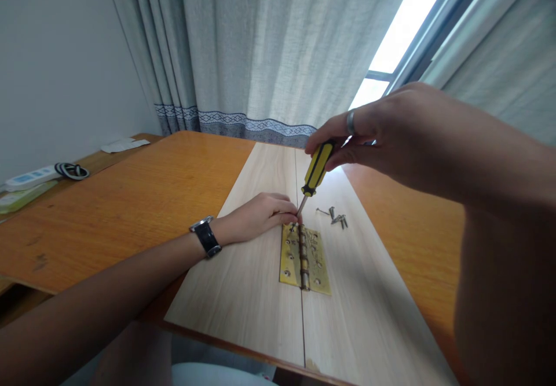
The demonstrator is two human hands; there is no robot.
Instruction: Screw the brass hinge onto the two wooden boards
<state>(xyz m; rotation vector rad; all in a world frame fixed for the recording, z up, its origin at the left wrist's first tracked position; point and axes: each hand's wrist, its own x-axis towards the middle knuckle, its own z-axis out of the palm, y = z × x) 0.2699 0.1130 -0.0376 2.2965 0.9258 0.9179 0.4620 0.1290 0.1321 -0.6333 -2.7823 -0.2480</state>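
Observation:
A brass-coloured butt hinge [315,264] lies opened flat across the seam between two pale wooden boards [243,270]. My right hand [360,134], with a ring on one finger, grips the yellow and black handle of a screwdriver [318,168] from above. The tool leans, its shaft pointing down to the hinge's far end. Fingers of my left hand [271,213] are closed together at the screwdriver's tip, by the hinge's far left corner; what they pinch is hidden. Several loose screws [337,218] lie on the right board, beside the hinge.
The boards rest on an orange-brown wooden table [130,200]. At the far left are a white power strip [32,177], a coiled dark cable [72,170] and some white paper [125,145]. A grey curtain [260,44] hangs behind the table, with a window [403,21] at the right.

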